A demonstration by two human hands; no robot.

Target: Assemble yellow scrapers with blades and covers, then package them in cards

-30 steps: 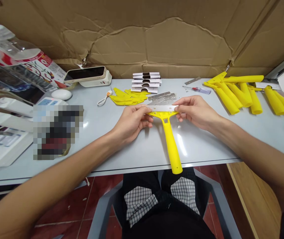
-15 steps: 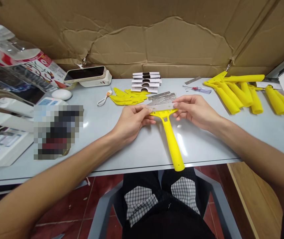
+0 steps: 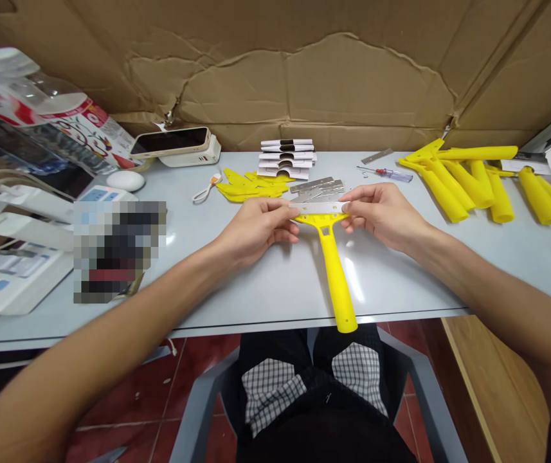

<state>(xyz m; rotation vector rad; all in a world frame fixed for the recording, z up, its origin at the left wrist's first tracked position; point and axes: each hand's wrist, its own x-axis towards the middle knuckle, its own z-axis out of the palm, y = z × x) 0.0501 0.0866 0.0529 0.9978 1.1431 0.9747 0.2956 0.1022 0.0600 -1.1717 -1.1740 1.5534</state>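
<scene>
A yellow scraper handle points toward me, its wide head away from me and its round end near the table's front edge. Across that head lies a flat metal blade. My left hand pinches the left end of the blade and head between thumb and fingers. At the other end, my right hand grips blade and head the same way. Just beyond the head are several loose metal blades. Flat yellow plastic pieces lie to the left of them.
Stacked white blade packs stand at the back. A screwdriver and a lone blade lie right of centre, near several yellow handles. Leftward are a phone, a white mouse, bottles and power strips.
The view has shifted slightly. My right fingertips have slid a little outward along the blade, showing more of its right end. Both hands still hold the scraper.
</scene>
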